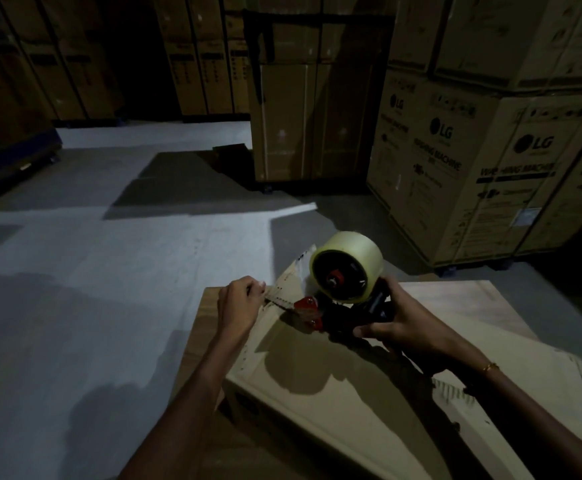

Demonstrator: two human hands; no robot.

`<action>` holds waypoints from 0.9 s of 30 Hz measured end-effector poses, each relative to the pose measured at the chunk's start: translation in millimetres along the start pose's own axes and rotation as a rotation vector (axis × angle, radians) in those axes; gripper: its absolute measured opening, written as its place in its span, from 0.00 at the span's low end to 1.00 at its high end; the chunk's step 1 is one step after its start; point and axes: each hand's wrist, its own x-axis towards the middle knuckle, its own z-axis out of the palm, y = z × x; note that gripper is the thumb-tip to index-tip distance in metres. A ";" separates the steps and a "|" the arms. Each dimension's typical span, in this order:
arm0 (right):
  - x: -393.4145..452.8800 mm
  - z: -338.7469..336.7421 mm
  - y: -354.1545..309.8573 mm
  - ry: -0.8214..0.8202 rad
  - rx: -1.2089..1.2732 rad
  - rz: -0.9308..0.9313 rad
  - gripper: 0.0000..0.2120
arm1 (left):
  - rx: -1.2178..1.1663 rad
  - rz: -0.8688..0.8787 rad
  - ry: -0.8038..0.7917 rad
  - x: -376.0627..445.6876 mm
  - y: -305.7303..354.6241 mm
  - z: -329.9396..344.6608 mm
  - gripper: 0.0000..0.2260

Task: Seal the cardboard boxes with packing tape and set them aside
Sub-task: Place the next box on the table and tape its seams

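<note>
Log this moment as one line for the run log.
stage: starting tape | left hand: pinches tape end | right hand: grips tape dispenser | cardboard box: flaps not yet taped

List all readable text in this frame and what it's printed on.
"LG": logo on the nearest stacked carton, and again on the two carton faces to its left.
"WASHING MACHINE": below the logo on the nearest stacked carton, and on the face beside it.
Smaller print and the white sticker on those cartons: too blurred to read.
Box being taped: no legible text.
</note>
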 end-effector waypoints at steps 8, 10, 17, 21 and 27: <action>-1.0 3.5 11.6 0.010 -0.063 -0.036 0.39 | -0.004 0.079 0.005 3.7 -7.7 12.5 0.13; -1.1 3.8 12.2 0.015 -0.080 -0.042 0.38 | -0.025 0.078 -0.023 6.6 -10.6 14.1 0.13; -0.2 6.5 14.2 0.004 -0.087 -0.032 0.37 | 0.009 0.058 -0.088 6.9 -10.8 12.7 0.14; 0.2 9.7 17.4 0.004 -0.080 -0.027 0.37 | 0.049 0.045 -0.117 5.1 -7.9 10.7 0.14; -1.2 12.0 24.9 0.003 -0.108 -0.017 0.35 | 0.038 0.038 -0.172 3.5 -8.3 8.1 0.15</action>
